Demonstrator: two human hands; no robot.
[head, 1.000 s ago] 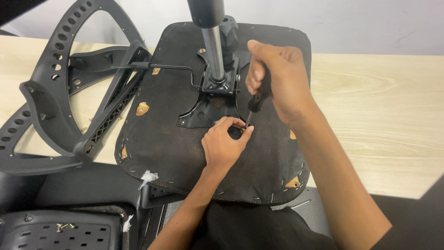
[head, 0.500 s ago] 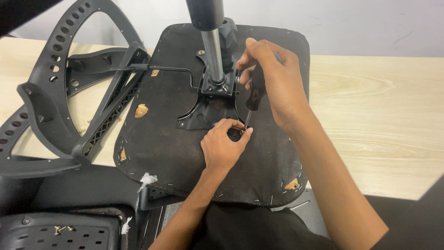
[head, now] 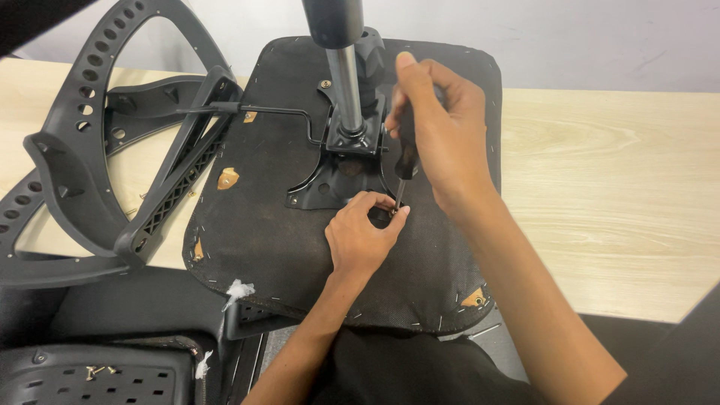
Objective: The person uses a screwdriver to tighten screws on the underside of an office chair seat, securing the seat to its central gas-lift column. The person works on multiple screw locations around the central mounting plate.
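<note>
An upturned black office chair seat [head: 262, 225] lies on a light wood table [head: 615, 187], its metal mechanism plate [head: 337, 176] and gas cylinder [head: 345, 82] pointing up. My right hand [head: 442, 127] grips a black-handled screwdriver [head: 406, 154] held nearly upright, its tip down at a screw [head: 391, 212] on the plate's near right corner. My left hand [head: 360, 236] rests on the seat underside, with thumb and fingertips pinched around that screw at the driver's tip.
A black perforated plastic chair back frame [head: 90, 172] leans at the left, joined to the seat. A thin lever rod [head: 262, 111] runs from the mechanism leftward. Another black plastic part with loose screws [head: 97, 370] lies at the bottom left.
My right hand has shifted slightly up and back with the screwdriver, turning on the handle. My left hand stays pinched at the screw.
</note>
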